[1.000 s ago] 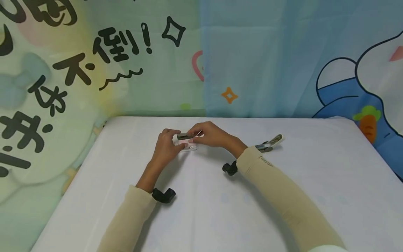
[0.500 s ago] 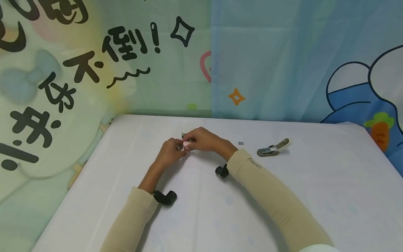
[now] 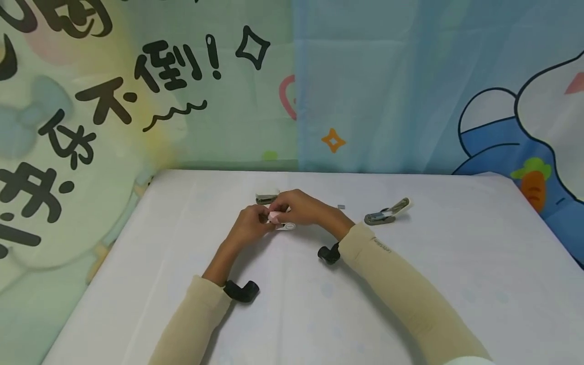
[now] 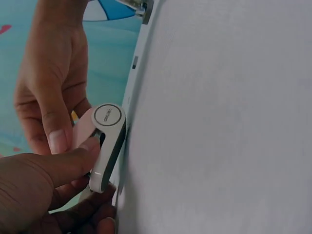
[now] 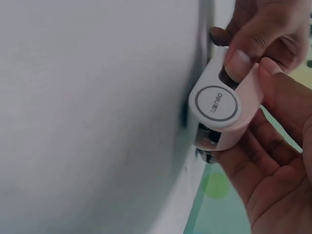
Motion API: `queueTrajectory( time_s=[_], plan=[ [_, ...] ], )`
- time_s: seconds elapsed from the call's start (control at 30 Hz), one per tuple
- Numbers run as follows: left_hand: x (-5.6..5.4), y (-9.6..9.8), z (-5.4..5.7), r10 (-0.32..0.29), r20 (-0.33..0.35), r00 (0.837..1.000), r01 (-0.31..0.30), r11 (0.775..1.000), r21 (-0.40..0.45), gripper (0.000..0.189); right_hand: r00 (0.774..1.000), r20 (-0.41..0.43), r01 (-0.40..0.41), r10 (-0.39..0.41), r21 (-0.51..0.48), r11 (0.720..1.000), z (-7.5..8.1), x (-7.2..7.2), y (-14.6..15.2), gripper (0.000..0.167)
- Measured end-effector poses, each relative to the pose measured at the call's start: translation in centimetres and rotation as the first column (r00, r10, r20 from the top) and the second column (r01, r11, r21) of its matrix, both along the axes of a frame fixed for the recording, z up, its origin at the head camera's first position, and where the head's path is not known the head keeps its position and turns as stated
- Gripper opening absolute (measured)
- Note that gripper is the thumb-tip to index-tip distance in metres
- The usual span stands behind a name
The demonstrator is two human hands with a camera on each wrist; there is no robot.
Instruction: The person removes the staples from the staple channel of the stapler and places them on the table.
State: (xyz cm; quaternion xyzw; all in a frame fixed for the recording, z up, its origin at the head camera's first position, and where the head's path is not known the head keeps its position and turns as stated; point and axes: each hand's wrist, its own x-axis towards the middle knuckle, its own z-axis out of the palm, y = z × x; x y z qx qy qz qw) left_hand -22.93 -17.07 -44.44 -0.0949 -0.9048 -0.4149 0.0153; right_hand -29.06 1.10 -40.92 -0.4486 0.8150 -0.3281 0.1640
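Near the far edge of the white table [image 3: 283, 309], your left hand [image 3: 249, 224] and right hand [image 3: 301, 208] both pinch the pink-and-white stapler [image 4: 107, 150], likely light, stiff and smooth, best held by its outer sides.

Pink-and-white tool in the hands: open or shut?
Open at least partly: on the pink-and-white tool, wrist views show a dark gap between white arm and pink part.

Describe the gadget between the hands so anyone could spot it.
Over the far part of the white table, the left hand and right hand meet. Both hold a gadget with a ringed logo. Its pink side sets it apart from the stapler-like tool and small grey piece lying to the right.
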Motion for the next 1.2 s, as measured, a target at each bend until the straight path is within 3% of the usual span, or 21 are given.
queueTrajectory(
  time_s=[0.17,0.4,0.57,0.83,1.07,1.2],
  plan=[
    [0.3,0.9,0.0,-0.043,0.049,0.998,0.043,0.999,0.002,0.012,1.0,0.029,0.005,-0.004,-0.054,0.998,-0.5,1.1,1.6,0.022],
    [0.4,1.9,0.0,-0.15,0.07,0.986,0.149,0.989,0.011,0.013,0.997,-0.081,-0.005,0.004,-0.016,1.0,-0.1,2.7,3.2,0.028],
    [0.6,2.5,0.1,-0.217,0.077,0.973,0.215,0.976,0.023,0.007,0.993,-0.116,-0.002,0.005,0.023,1.0,0.2,3.8,4.0,0.025],
    [1.2,3.1,0.1,-0.273,0.174,0.946,0.269,0.962,0.046,0.012,0.978,-0.207,-0.028,0.041,0.064,0.998,0.3,5.6,4.4,0.021],
    [1.2,3.4,0.1,-0.272,0.187,0.944,0.269,0.962,0.045,0.011,0.944,-0.328,-0.003,0.045,0.128,0.992,0.3,6.7,4.1,0.028],
    [0.9,3.4,0.6,-0.286,0.187,0.94,0.286,0.958,0.027,0.013,0.965,-0.263,0.037,-0.02,0.06,0.998,0.4,6.4,4.9,0.025]
  ],
)
